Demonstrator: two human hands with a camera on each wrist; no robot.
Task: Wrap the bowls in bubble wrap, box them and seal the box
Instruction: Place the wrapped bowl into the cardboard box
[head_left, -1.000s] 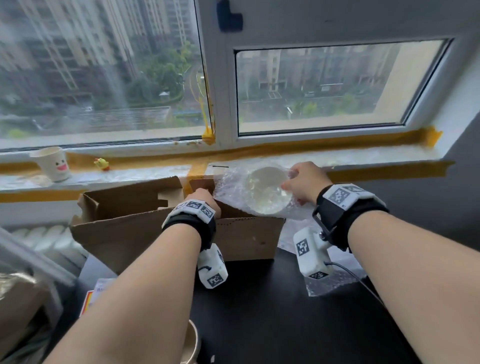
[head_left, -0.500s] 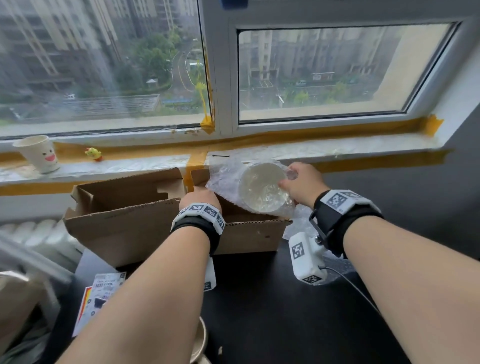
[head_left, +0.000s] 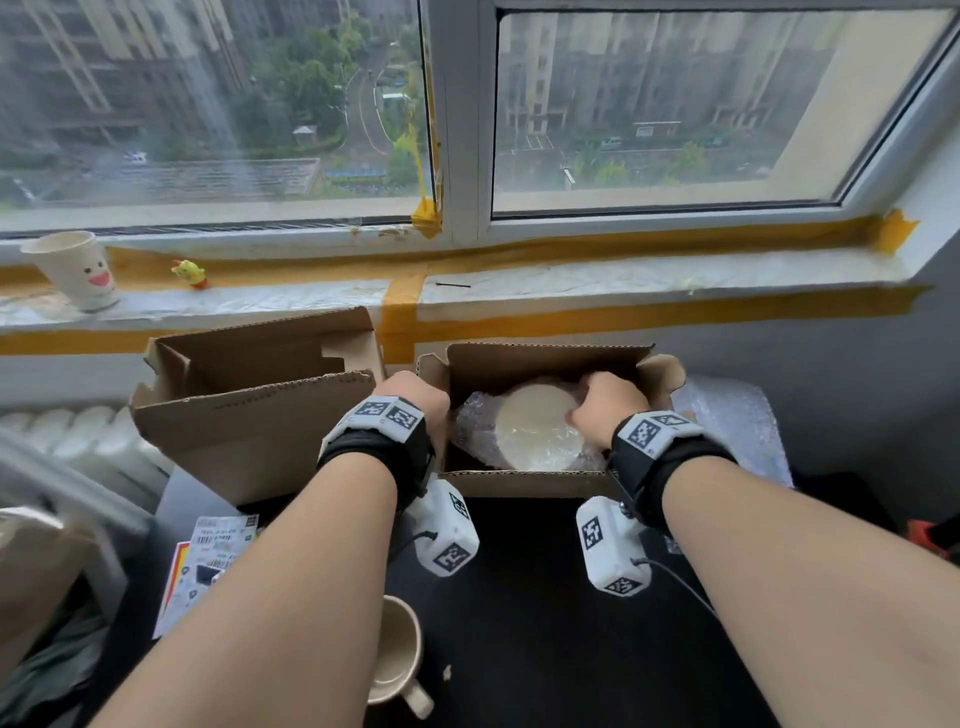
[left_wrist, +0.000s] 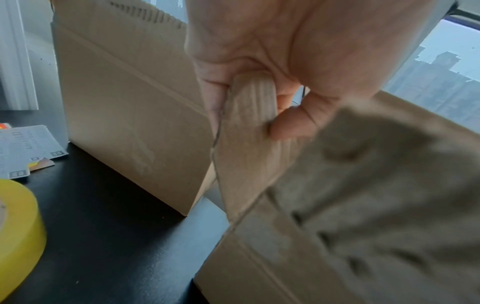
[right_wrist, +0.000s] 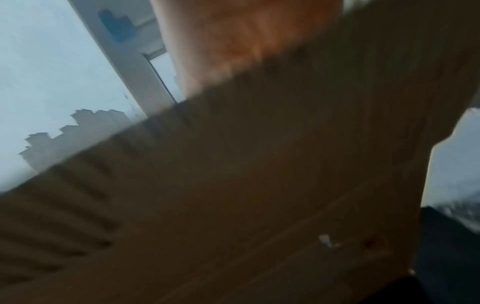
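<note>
A small open cardboard box (head_left: 524, 480) stands on the dark table under the window sill. Inside it lies a white bowl in bubble wrap (head_left: 535, 434), tilted with its round face towards me. My right hand (head_left: 597, 402) reaches into the box and grips the bowl's right edge through the wrap. My left hand (head_left: 418, 392) holds the box's left flap (left_wrist: 249, 123), pinched between thumb and curled fingers in the left wrist view. The right wrist view is blurred and shows mostly the box wall (right_wrist: 259, 185), with the hand (right_wrist: 233, 41) above it.
A second, larger open box (head_left: 249, 415) stands just left of the small one. A sheet of bubble wrap (head_left: 727, 421) lies to the right. Near me are a beige mug (head_left: 397, 660), a printed leaflet (head_left: 213, 566) and a yellow tape roll (left_wrist: 18, 226). A paper cup (head_left: 78, 270) stands on the sill.
My right hand has lowered the wrapped bowl from above the box down into it. The left hand has stayed on the box flap. My view has tilted down.
</note>
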